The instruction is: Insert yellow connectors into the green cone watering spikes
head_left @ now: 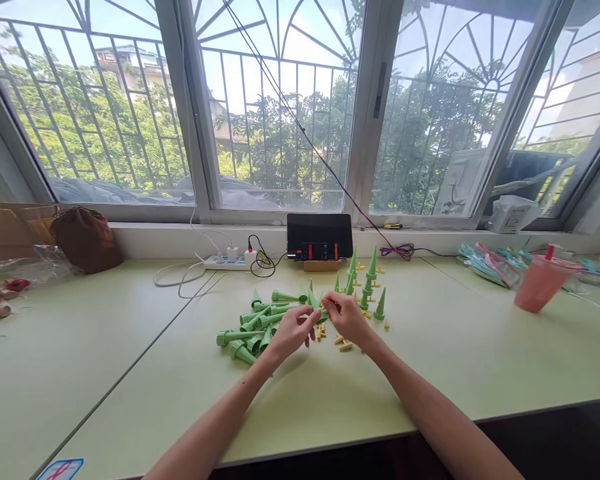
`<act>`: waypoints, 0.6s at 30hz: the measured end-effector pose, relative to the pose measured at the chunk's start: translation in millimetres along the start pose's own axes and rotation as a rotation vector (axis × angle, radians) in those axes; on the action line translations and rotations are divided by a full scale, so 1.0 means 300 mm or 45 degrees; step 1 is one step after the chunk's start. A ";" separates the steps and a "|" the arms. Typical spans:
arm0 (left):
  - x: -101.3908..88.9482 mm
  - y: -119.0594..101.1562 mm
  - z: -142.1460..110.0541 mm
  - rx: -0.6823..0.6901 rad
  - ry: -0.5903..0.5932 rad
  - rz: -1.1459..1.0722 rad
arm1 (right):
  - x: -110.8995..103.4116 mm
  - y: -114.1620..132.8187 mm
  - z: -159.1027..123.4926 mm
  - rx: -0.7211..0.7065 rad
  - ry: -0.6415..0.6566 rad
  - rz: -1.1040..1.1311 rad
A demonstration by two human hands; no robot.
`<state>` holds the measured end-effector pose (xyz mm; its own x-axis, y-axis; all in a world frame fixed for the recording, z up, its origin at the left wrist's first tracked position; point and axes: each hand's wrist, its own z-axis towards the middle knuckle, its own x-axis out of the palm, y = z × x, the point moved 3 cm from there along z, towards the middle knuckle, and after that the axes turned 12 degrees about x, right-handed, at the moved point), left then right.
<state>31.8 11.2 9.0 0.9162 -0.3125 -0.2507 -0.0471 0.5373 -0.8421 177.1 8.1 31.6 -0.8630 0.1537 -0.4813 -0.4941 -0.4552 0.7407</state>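
Over the middle of the table, my left hand (pixel 296 328) is closed around a green plastic cone-shaped spike (pixel 314 303). Its point is up and its wide end lies by my fingers. Close against it, my right hand (pixel 349 319) has thumb and forefinger pinched, with a bit of yellow showing at the fingertips, apparently a small yellow plastic piece. A loose pile of green spikes (pixel 250 327) lies left of my left hand. Several spikes stand upright beyond my right hand, some stacked, such as the stack of spikes (pixel 368 287). Small yellow T-shaped pieces (pixel 347 347) lie scattered around.
At the back, a dark tablet (pixel 320 230) leans behind a phone (pixel 321 251). A power strip (pixel 227 262) with cables is to its left. On the right stand a pink cup (pixel 540 287) and bundled straps (pixel 490 263); a brown pouch (pixel 85 240) sits far left.
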 end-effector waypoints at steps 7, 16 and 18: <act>-0.006 0.001 -0.007 0.057 -0.029 0.154 | 0.002 -0.009 0.004 0.024 -0.011 0.001; -0.013 0.002 -0.010 0.120 -0.040 0.291 | 0.001 -0.011 0.004 0.070 -0.001 0.033; -0.013 -0.006 -0.010 0.138 -0.043 0.334 | 0.001 -0.012 0.005 0.075 0.003 0.041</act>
<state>27.2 9.3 10.0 0.8912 -0.1264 -0.4357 -0.2433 0.6774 -0.6942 178.4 11.1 29.3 -0.8783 0.1379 -0.4578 -0.4715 -0.4078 0.7819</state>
